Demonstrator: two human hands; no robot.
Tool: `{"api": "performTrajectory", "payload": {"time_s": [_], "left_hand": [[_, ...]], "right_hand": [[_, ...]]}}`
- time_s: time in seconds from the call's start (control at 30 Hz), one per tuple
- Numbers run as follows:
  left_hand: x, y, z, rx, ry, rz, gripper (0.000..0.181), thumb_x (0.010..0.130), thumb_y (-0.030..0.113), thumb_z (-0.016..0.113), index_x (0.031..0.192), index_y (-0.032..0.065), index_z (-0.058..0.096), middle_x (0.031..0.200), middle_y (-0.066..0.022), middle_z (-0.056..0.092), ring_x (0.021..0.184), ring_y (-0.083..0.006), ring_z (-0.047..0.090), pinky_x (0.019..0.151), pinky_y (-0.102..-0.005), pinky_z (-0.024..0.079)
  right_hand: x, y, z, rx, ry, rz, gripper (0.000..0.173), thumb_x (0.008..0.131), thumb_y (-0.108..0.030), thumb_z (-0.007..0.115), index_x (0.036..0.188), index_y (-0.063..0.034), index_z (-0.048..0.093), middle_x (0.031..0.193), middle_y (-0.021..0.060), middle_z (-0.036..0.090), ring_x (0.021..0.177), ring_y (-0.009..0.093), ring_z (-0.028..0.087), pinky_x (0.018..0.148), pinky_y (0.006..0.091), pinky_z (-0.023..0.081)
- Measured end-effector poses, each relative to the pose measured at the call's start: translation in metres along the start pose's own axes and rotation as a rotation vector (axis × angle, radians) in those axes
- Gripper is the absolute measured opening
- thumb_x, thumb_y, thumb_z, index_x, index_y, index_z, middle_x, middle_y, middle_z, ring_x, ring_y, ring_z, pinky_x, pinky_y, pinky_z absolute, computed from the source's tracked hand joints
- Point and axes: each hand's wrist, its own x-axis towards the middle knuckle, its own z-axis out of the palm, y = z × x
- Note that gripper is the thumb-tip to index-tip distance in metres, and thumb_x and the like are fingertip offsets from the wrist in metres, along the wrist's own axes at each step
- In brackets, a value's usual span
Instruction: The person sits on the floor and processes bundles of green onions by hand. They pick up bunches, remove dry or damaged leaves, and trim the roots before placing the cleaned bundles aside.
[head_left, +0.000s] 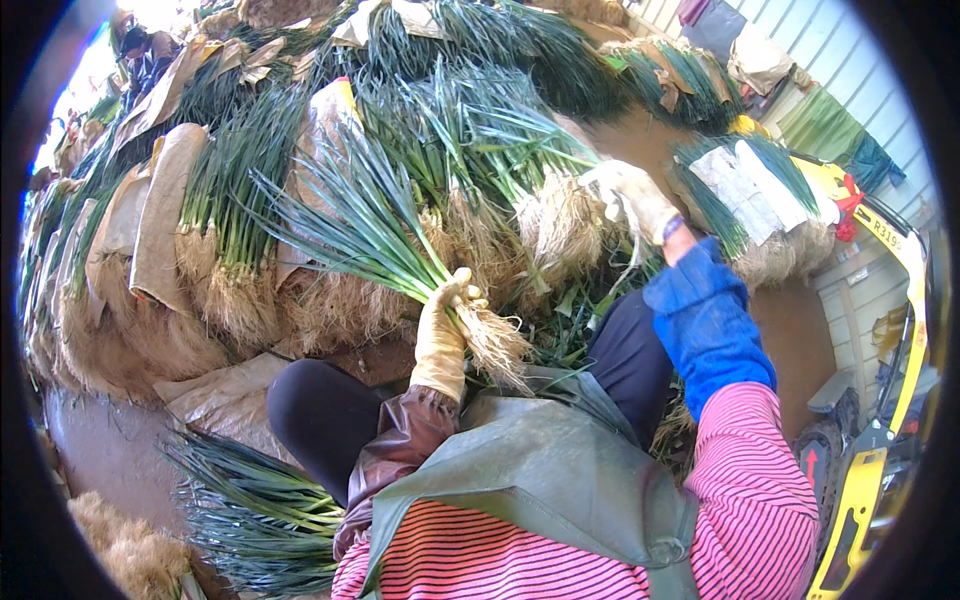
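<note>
A bunch of green allium plants (390, 232), with long flat leaves and pale stringy roots, is held by its stems in my left hand (444, 322). That hand wears a yellowish glove; the leaves fan up and left, and the roots hang right, above my lap. My right hand (630, 196), in a pale glove, is out to the right at the top of a pile of the same plants (566, 217). Its fingers are closed on a thin allium plant (559, 142): leaves stretch left from them, and pale strands dangle below. The grip itself is partly hidden.
Rooted bundles (232, 247) stand in rows ahead and left, some wrapped in tan sheets (166, 217). More plants (262, 517) lie by my left side. Loose leaves (562, 322) cover the ground between my knees. A yellow-framed machine (911, 300) stands right. Another person (146, 56) is far left.
</note>
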Motion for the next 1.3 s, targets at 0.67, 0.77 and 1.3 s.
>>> {"api": "performTrajectory", "payload": {"time_s": [0.67, 0.77, 1.3], "left_hand": [[0.009, -0.005, -0.009, -0.038, -0.034, -0.052, 0.037, 0.08, 0.018, 0.064, 0.111, 0.001, 0.057, 0.079, -0.0104, 0.06, 0.067, -0.0219, 0.057, 0.061, -0.0348, 0.05], [0.006, -0.004, -0.006, -0.021, -0.044, -0.032, 0.036, 0.08, 0.018, 0.061, 0.111, -0.0022, 0.058, 0.078, -0.0122, 0.06, 0.064, -0.0228, 0.058, 0.058, -0.0349, 0.05], [0.005, -0.004, -0.003, -0.112, -0.132, -0.047, 0.034, 0.079, 0.017, 0.064, 0.105, -0.0033, 0.057, 0.081, -0.0127, 0.059, 0.074, -0.025, 0.059, 0.068, -0.0373, 0.052]], "right_hand": [[-0.324, 0.218, -0.214, 0.022, 0.64, 0.858, 0.048, 0.09, -0.045, 0.055, 0.109, -0.0012, 0.061, 0.077, 0.0105, 0.065, 0.051, 0.018, 0.053, 0.042, 0.0305, 0.04], [-0.298, 0.2, -0.23, 0.115, 0.668, 0.599, 0.035, 0.091, -0.037, 0.055, 0.089, -0.0024, 0.064, 0.075, 0.0091, 0.065, 0.048, 0.012, 0.049, 0.038, 0.0268, 0.039], [-0.106, -0.001, -0.096, 0.283, 0.325, 0.049, 0.04, 0.093, -0.025, 0.046, 0.116, 0.0047, 0.058, 0.075, -0.0045, 0.052, 0.061, 0.006, 0.047, 0.053, 0.0193, 0.039]]}}
